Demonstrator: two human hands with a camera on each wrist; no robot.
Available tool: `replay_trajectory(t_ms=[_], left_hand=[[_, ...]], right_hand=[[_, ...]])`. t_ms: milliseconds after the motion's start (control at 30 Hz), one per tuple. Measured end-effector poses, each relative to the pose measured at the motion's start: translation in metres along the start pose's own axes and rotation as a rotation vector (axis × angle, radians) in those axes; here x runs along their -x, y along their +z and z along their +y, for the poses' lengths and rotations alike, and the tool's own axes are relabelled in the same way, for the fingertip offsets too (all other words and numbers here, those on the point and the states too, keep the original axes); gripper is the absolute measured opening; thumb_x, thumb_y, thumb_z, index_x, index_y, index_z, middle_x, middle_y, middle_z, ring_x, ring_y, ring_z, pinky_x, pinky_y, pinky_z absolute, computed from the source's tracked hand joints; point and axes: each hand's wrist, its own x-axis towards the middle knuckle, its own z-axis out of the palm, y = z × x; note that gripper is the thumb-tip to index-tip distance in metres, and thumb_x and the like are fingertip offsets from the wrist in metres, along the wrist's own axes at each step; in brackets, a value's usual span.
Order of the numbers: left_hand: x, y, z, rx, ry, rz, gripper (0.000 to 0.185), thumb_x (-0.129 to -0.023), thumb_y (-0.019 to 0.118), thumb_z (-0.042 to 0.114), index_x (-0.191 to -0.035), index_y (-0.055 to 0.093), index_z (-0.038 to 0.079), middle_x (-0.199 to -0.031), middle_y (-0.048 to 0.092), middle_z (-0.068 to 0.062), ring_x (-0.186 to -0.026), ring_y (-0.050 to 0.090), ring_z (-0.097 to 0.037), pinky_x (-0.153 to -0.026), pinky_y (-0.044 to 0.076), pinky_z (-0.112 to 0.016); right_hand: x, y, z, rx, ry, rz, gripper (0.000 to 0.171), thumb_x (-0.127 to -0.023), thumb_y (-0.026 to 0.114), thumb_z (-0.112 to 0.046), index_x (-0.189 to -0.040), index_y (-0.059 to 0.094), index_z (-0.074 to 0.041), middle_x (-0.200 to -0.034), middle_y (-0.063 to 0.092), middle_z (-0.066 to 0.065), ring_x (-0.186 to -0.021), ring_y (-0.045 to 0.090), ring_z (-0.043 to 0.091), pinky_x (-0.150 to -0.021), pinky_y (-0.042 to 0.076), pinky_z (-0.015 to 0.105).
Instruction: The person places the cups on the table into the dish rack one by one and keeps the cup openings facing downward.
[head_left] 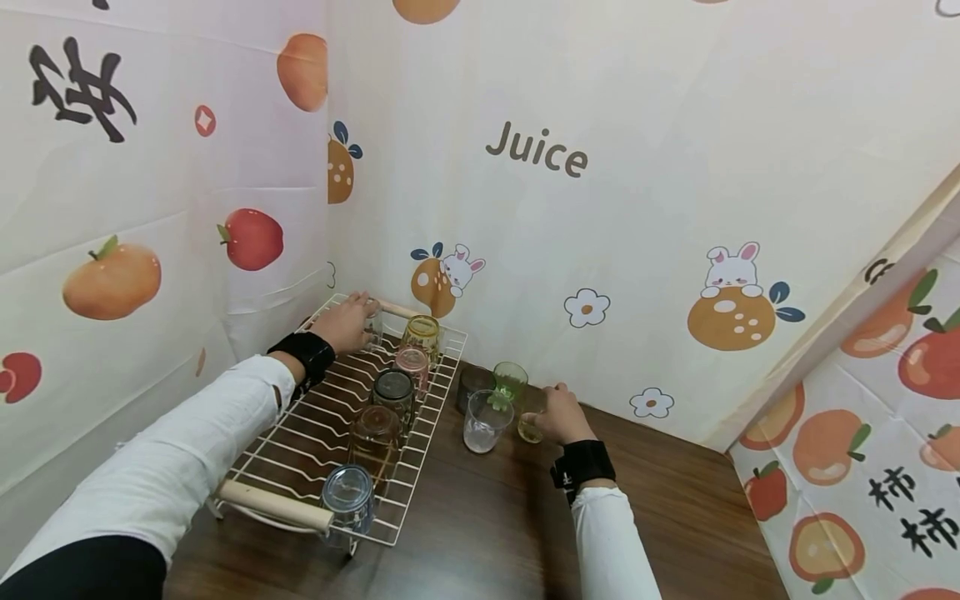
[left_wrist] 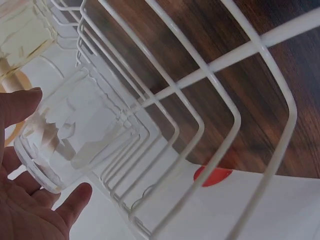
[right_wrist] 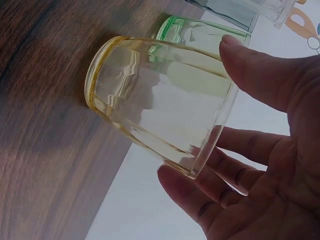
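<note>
At the far end of the white wire rack, my left hand holds a clear ribbed glass. In the left wrist view my left hand has its thumb on one side of the clear glass and its fingers curled under the other, just above the rack wires. My right hand wraps a yellow glass on the wooden table. In the right wrist view my right hand grips the yellow glass, whose wider end rests on the table.
Several glasses stand upturned in a row along the rack: yellow, pink, dark, brown, blue. Beside the rack stand a clear glass, a green one and a dark one. Printed cloth walls close in the left and back.
</note>
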Motion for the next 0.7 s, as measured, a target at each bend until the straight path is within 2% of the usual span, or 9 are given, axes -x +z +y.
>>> replay_trajectory(t_ms=[167,367,533,700], left_hand=[[-0.002,0.000,0.002,0.000,0.000,-0.016,0.070,-0.097,0.076,0.022,-0.156,0.049,-0.005,-0.166,0.036,-0.036,-0.156,0.035,-0.054,-0.123,0.040,-0.066],[-0.003,0.004,0.001,-0.037,0.023,0.038,0.061,-0.100,0.066,0.017,-0.152,0.050,-0.011,-0.163,0.039,-0.038,-0.156,0.036,-0.054,-0.128,0.035,-0.064],[0.006,0.001,0.005,-0.089,0.036,0.062,0.066,-0.103,0.063,0.019,-0.154,0.040,-0.017,-0.165,0.033,-0.042,-0.158,0.029,-0.055,-0.129,0.030,-0.067],[0.017,-0.009,0.017,-0.076,0.060,0.055,0.071,-0.104,0.064,0.023,-0.154,0.038,-0.020,-0.164,0.032,-0.043,-0.159,0.028,-0.056,-0.129,0.029,-0.067]], right_hand=[[0.001,0.006,0.003,-0.038,0.031,0.013,0.074,-0.098,0.079,-0.032,-0.149,0.051,0.013,-0.148,0.050,0.035,-0.140,0.049,0.054,-0.115,0.047,0.063],[0.002,0.010,0.003,-0.110,0.053,0.030,0.076,-0.097,0.079,-0.032,-0.151,0.048,0.012,-0.146,0.050,0.034,-0.138,0.050,0.054,-0.114,0.048,0.063],[0.002,0.014,0.006,-0.163,0.043,0.042,0.076,-0.098,0.077,-0.033,-0.153,0.047,0.010,-0.149,0.047,0.034,-0.140,0.049,0.053,-0.114,0.049,0.062],[0.004,0.016,0.011,-0.184,0.033,0.066,0.074,-0.100,0.075,-0.032,-0.152,0.046,0.011,-0.152,0.044,0.035,-0.141,0.047,0.054,-0.114,0.048,0.063]])
